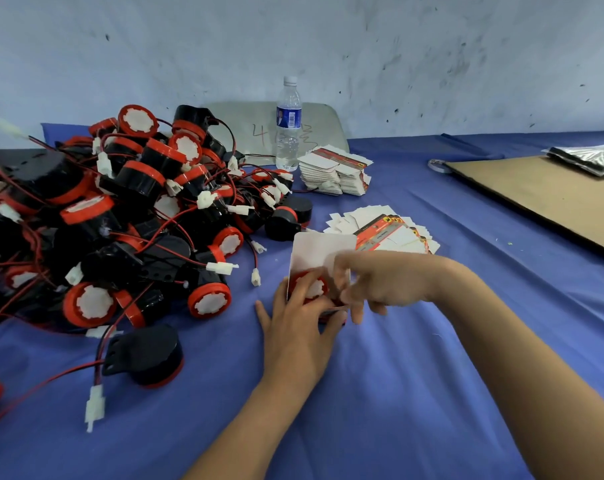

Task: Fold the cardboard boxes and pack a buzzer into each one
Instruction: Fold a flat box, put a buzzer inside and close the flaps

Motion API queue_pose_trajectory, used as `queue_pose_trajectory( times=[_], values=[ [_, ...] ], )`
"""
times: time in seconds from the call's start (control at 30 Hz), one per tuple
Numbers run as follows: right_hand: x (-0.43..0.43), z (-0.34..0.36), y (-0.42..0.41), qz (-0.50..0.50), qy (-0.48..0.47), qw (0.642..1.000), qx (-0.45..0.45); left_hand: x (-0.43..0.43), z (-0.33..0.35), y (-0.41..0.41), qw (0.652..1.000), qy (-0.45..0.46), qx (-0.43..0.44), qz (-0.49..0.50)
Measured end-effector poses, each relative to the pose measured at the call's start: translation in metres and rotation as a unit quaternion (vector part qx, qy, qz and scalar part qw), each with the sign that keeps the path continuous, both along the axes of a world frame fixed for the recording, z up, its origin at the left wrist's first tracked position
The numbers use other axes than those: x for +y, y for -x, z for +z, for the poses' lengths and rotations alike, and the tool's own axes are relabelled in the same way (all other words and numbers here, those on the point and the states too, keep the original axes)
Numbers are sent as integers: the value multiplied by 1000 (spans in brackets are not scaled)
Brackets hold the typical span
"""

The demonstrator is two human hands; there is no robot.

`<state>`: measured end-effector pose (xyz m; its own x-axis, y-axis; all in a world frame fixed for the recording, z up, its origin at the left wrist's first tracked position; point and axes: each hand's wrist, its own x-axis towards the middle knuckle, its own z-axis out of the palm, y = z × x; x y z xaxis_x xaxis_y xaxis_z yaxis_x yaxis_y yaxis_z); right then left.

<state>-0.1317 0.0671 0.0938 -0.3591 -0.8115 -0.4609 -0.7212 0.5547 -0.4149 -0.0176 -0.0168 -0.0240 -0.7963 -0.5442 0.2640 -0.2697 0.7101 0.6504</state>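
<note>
**Both hands worked at the open box (323, 251)**

Left hand (293, 327) gripped the lower end of the box, probably to keep it steady for loading. Right hand (380, 285) was blurred, with bent fingers at the box's right wall; I cannot tell if they pinched it.

The blue cloth (362, 393) lay under everything. The pile of buzzers (120, 209) sat at ten o'clock from the hands, near for picking. The flat boxes (390, 230) lay fanned at one o'clock, ready for folding. Between both hands stood the box with its lid flap up. Inside it, one buzzer (311, 287) showed its red face, touching the left fingers.
</note>
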Motion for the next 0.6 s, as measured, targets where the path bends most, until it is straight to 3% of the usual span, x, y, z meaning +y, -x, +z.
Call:
queue_pose_trajectory(
  times=[0.13, 0.33, 0.43, 0.6],
  values=[
    [9, -5, 5, -81, 169, 982, 31, 4, -1, 2, 999, 18, -29, 9],
    [6, -10, -3, -71, 194, 975, 77, 5, -4, 4, 1000, 2, -11, -16],
    [4, -25, -13, -60, 209, 969, 115, 4, -4, 6, 999, -19, 43, -7],
    [13, -45, -22, -154, 379, 912, 18, 1, -4, 6, 991, -46, 122, 19]
  ],
)
